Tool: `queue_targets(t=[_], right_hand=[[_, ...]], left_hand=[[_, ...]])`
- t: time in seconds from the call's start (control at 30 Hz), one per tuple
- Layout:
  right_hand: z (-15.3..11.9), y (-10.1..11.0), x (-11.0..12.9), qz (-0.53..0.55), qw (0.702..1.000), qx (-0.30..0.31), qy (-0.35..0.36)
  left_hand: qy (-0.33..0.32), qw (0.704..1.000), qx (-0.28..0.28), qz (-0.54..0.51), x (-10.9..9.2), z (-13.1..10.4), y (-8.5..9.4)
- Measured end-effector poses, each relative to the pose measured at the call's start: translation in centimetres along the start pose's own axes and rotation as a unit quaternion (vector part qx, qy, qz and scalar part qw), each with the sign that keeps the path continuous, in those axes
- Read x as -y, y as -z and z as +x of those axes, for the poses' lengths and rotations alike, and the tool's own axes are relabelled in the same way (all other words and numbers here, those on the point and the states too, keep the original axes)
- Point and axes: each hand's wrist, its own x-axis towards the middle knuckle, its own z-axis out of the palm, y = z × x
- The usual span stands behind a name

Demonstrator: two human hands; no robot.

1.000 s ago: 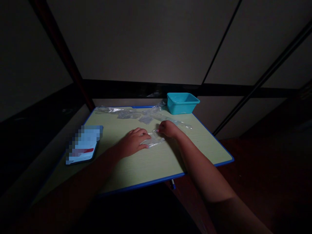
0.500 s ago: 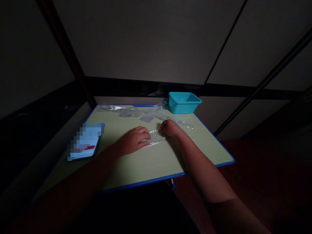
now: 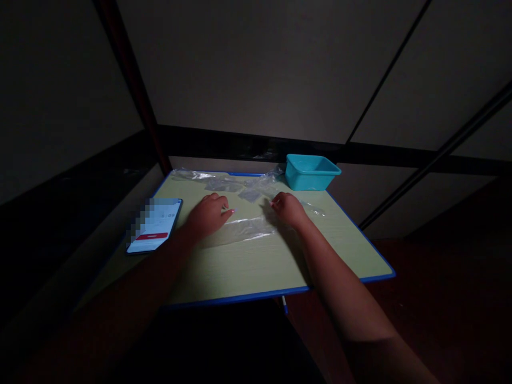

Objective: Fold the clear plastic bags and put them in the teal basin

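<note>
A clear plastic bag [image 3: 250, 229] lies flat across the middle of the table, its edges glinting. Just above its left part is my left hand [image 3: 208, 213], fingers bent and thumb held apart from them; I see nothing between them. My right hand [image 3: 291, 209] hovers by the bag's far right corner with thumb and fingertips pinched together. What the pinch holds, if anything, is too small and dark to make out. Behind both hands, more crumpled clear plastic bags [image 3: 250, 194] lie spread along the table's far side.
A turquoise plastic basket [image 3: 308, 180] stands at the far right corner. On the left lies a phone [image 3: 160, 226] with its screen lit. The small pale table [image 3: 240, 272] has a blue rim. Dark cabinet panels [image 3: 248, 69] rise behind it.
My left hand has lifted off the bag and drawn back to the left, uncovering more of it. The right hand has come slightly away from the bag's corner. The view has shifted a little.
</note>
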Motion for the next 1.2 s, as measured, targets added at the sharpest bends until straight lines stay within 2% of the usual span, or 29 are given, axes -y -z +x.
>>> queue_targets(t=[0.07,0.13,0.17,0.23,0.33,0.37,0.43,0.53,0.67,0.8,0.87,0.97,1.03,1.1,1.2], right_hand=[[-0.3,0.1,0.5,0.032,0.998,-0.043,0.040],[-0.6,0.1,1.1,0.117,0.988,-0.049,0.085],[-0.9,0.2,1.4,0.182,0.978,-0.026,0.095],[-1.4,0.4,2.1,0.338,0.936,0.075,0.069],[-2.2,0.9,3.1,0.509,0.830,0.225,-0.034],[-2.4,1.1,3.3,0.538,0.802,0.253,-0.061],[-2.6,1.4,3.6,0.564,0.766,0.292,-0.095],[-2.7,1.5,3.8,0.562,0.745,0.335,-0.129],[-2.6,1.2,3.7,0.543,0.750,0.343,-0.157],[-2.6,1.2,3.6,0.537,0.752,0.348,-0.158],[-2.7,1.3,3.7,0.538,0.750,0.351,-0.159],[-2.7,1.4,3.7,0.541,0.746,0.355,-0.157],[-2.7,1.3,3.6,0.545,0.752,0.347,-0.133],[-2.5,1.1,3.3,0.533,0.786,0.300,-0.086],[-2.3,0.9,2.7,0.424,0.889,0.170,0.037]], left_hand=[[0.024,0.999,0.015,0.037,0.7,0.1,0.4],[0.047,0.997,0.039,0.054,0.9,0.2,0.9],[0.061,0.995,0.058,0.056,1.0,0.1,1.1],[0.075,0.990,0.103,0.062,0.8,0.0,1.5],[0.054,0.983,0.156,0.076,0.6,-0.3,1.8],[0.042,0.982,0.165,0.078,0.6,-0.4,1.9],[0.031,0.981,0.177,0.078,0.5,-0.6,1.8],[0.024,0.982,0.174,0.067,0.4,-0.7,1.5],[0.020,0.979,0.197,0.047,0.0,-0.7,1.4],[0.094,0.967,0.236,-0.025,-0.5,-0.6,2.0],[0.124,0.951,0.264,-0.099,-0.6,-0.6,2.3],[0.152,0.913,0.321,-0.199,-0.7,-0.4,2.7],[0.161,0.893,0.341,-0.245,-0.6,-0.3,2.8],[0.160,0.880,0.347,-0.282,-0.4,-0.2,2.9],[0.158,0.868,0.354,-0.310,-0.2,0.0,2.8]])
